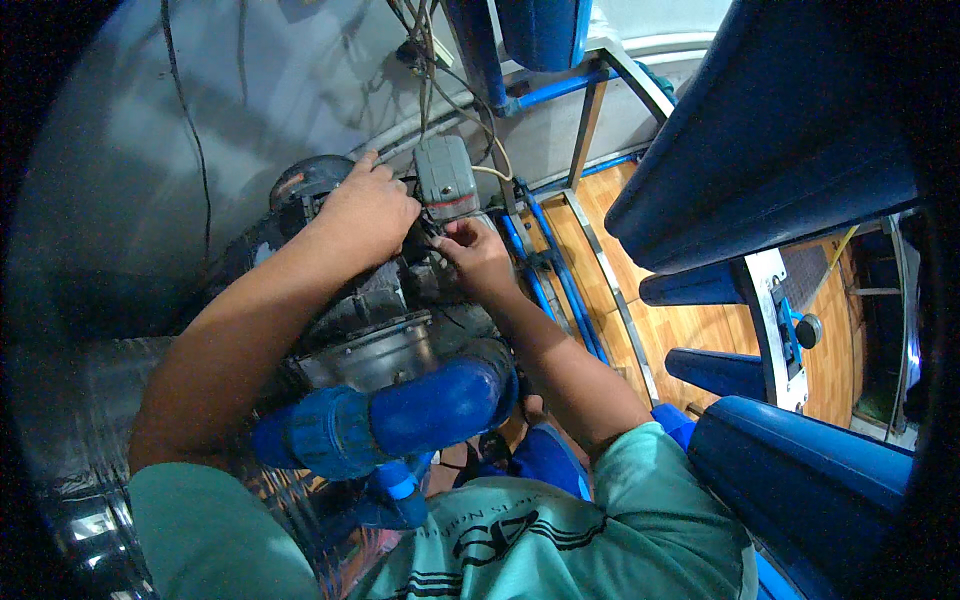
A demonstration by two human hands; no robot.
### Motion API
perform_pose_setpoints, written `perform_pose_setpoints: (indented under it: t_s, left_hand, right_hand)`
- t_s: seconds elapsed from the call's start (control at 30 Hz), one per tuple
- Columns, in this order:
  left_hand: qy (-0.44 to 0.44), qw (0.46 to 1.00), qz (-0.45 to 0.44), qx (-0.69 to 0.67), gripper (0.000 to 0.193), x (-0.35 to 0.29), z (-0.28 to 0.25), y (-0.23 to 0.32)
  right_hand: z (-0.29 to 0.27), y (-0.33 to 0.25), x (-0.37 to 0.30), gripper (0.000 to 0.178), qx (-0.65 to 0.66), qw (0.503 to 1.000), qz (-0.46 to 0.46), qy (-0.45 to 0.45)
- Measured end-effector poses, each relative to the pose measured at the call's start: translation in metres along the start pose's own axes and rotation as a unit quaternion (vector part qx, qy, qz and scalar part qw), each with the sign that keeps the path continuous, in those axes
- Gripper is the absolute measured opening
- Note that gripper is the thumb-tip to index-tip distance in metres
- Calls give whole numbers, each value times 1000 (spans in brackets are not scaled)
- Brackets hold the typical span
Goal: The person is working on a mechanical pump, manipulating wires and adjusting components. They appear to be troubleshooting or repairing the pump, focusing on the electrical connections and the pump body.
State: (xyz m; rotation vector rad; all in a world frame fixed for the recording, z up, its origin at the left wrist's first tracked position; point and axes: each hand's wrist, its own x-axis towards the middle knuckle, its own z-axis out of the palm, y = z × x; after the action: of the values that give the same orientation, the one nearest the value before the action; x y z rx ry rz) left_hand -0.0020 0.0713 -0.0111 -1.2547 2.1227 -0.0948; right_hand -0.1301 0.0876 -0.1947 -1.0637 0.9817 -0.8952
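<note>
Grey electrical box (446, 172) is standing just above dark wiring (427, 228), which is lying between both hands. The right hand (476, 255) seems to be pinching it; the left hand (372, 208) is hiding its grip, so I cannot tell. Pulling gently should be safest.

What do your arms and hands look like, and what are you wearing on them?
The left hand and right hand are ungloved, the forearms bare, no watch visible. Green short sleeves cover the upper arms; the T-shirt has black stripes and printing.
</note>
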Motion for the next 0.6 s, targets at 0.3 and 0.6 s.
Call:
perform_pose_setpoints:
  t_s: [0.3, 0.6]
  left_hand:
    - [61, 998, 14, -1, 18, 15, 9, -3]
    - [109, 983, -74, -125, 18, 19, -15, -40]
  right_hand:
    - [2, -47, -20, 25, 247, 951, 19, -186]
    - [-72, 10, 21, 6, 12, 999, -15, 26]
